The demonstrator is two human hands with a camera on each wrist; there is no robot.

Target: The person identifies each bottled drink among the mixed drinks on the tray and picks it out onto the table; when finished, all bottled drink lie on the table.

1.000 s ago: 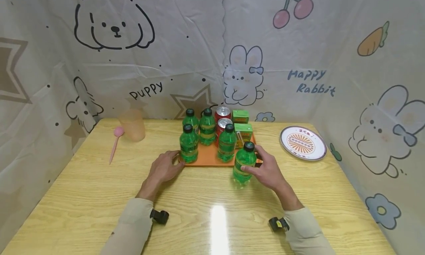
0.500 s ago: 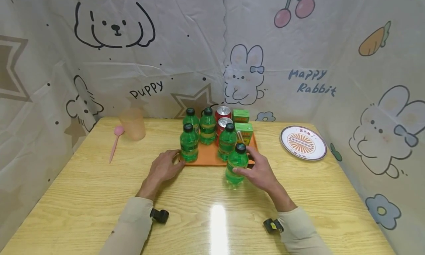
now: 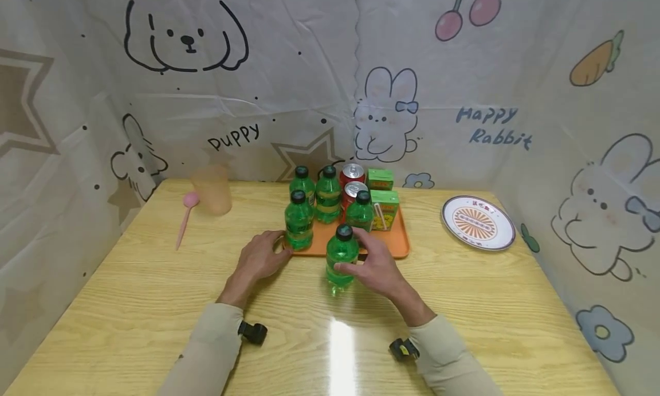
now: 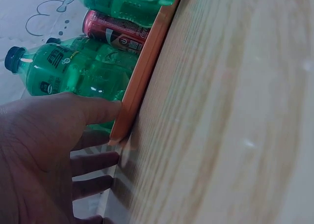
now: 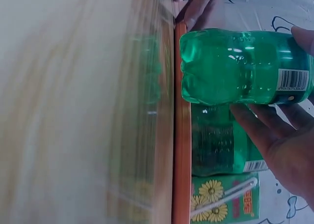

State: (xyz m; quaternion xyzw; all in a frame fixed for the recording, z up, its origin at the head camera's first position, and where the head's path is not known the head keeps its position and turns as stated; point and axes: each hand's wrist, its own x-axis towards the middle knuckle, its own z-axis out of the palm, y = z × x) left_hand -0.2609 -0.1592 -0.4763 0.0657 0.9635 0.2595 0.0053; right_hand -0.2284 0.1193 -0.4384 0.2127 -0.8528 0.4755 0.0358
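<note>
My right hand point(image 3: 378, 268) grips a green soda bottle point(image 3: 341, 258) with a black cap, upright and lifted just in front of the orange tray point(image 3: 398, 244). In the right wrist view, thumb and fingers go round the held bottle point(image 5: 235, 67), its base off the table. At the tray's front left corner is my left hand point(image 3: 262, 258); in the left wrist view its thumb touches the rim and its fingers extend along the side. Several like bottles point(image 3: 299, 221) stand on the tray, with red cans point(image 3: 354, 191) and green drink cartons point(image 3: 385, 211) to their right.
A white plate point(image 3: 478, 223) with an orange pattern lies at the right. At the back left stand a translucent peach cup point(image 3: 213, 191) and a pink spoon point(image 3: 184, 224). Printed cloth point(image 3: 309, 58) walls the back and sides of the wooden table point(image 3: 289, 350).
My right hand has carried the bottle leftward along the tray's front, from its right part toward the middle. The left hand stays at the tray corner.
</note>
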